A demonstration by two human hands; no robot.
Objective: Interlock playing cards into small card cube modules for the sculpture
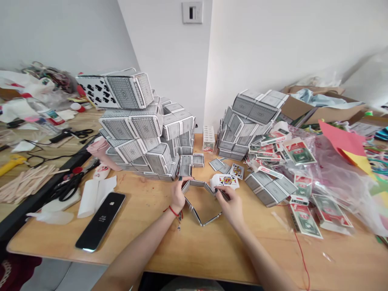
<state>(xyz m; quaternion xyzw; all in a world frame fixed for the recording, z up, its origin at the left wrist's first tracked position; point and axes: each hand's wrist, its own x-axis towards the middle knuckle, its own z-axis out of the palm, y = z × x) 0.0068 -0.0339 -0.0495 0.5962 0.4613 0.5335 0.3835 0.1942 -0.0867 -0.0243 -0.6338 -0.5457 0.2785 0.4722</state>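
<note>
Centrally, just below mid-frame, a grey-backed loop of playing cards [194,212] stands on edge on the pale wooden tabletop [182,246]. Its near sides look joined, while the far right corner seems not yet closed. The left hand [178,195] pinches the loop's far left corner and the right hand [232,207] is closed on its right edge, both forearms reaching up from the bottom. A face-up card pile [226,180] lies just beyond, and heaps of grey card blocks [133,125] rise behind.

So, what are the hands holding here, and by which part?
A ring of cards standing on edge: the left hand pinches its far-left corner, the right hand its far-right corner.
</note>
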